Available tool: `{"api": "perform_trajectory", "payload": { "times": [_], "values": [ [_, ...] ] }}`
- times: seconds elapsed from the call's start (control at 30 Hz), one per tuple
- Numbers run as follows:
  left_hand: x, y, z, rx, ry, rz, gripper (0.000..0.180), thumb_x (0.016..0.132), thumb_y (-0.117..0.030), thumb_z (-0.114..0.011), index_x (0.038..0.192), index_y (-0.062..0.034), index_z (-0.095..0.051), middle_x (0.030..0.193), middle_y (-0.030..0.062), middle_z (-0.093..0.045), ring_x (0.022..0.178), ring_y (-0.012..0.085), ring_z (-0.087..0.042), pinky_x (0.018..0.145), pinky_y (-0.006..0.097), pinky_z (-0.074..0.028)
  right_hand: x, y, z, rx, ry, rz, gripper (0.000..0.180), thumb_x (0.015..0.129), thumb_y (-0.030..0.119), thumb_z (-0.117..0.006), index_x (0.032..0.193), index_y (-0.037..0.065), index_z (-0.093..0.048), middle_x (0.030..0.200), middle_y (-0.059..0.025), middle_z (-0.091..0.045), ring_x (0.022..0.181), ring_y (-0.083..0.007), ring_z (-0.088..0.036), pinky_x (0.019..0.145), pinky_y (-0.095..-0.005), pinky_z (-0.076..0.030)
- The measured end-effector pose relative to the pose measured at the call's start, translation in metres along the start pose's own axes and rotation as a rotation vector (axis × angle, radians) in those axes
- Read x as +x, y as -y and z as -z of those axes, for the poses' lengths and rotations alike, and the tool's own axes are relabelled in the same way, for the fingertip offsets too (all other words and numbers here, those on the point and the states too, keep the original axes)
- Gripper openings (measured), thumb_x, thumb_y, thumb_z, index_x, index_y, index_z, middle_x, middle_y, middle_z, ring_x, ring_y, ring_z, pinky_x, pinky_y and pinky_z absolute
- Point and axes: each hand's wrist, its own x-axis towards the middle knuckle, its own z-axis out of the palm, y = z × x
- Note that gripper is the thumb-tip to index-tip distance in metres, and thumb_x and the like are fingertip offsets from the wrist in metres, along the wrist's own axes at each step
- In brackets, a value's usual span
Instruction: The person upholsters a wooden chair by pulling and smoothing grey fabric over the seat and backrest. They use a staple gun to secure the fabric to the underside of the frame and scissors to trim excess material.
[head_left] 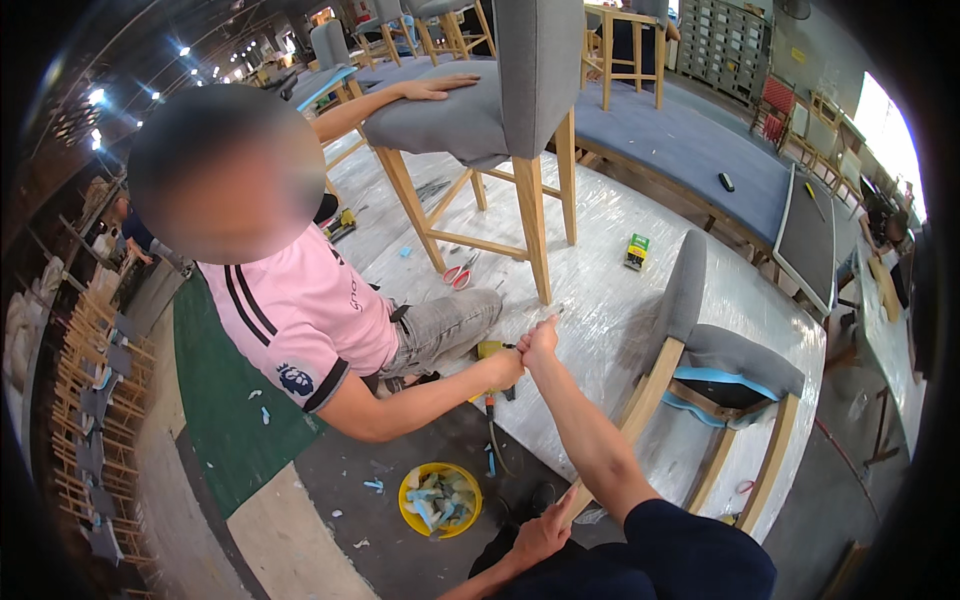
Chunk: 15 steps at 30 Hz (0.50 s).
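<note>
My right hand point(541, 342) is closed in a fist, fingertips toward the foot of a grey upholstered bar stool point(480, 110). A small thin thing may stick out of it, too small to name. It meets a co-worker's hand point(505, 368), beside a yellow-green tool point(489, 349) that is mostly hidden. My left hand point(543, 535) is lower, at the end of a wooden chair leg point(640, 405), its fingers partly hidden. That leg belongs to a grey chair point(745, 360) lying tipped on the plastic-covered table point(590, 270), its underside with blue edging facing me.
A co-worker in a pink shirt point(300, 310) sits at left, one hand on the stool seat. Red-handled scissors point(457, 277) and a small green box point(637, 251) lie on the table. A yellow basin point(440, 468) of scraps and an air hose point(493, 430) are below.
</note>
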Motion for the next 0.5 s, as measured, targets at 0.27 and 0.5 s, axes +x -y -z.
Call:
{"api": "perform_trajectory", "payload": {
  "times": [0.27,0.5],
  "values": [
    [0.014,-0.023,0.118,-0.001,-0.197,-0.277,0.06,0.09,-0.022,-0.07,0.147,-0.0099,-0.056,0.122,0.0178,-0.068,0.106,0.0402,-0.067,0.092,0.054,-0.053,-0.093,0.005,-0.026,0.136,0.223,0.197,0.058,0.11,0.067,-0.036,0.075,0.021,-0.035,0.064,0.0041,-0.024,0.056,-0.014,-0.026,0.052,-0.0321,-0.025],
    [0.138,0.032,0.302,0.487,-0.529,0.117,0.048,0.102,-0.038,-0.053,0.131,-0.0018,-0.065,0.13,0.021,-0.07,0.125,0.0457,-0.062,0.111,0.063,-0.04,-0.116,-0.083,-0.039,0.173,0.271,0.186,0.058,0.11,0.066,-0.038,0.075,0.019,-0.038,0.064,0.0027,-0.029,0.057,-0.0163,-0.031,0.053,-0.0349,-0.031]
  ]
}}
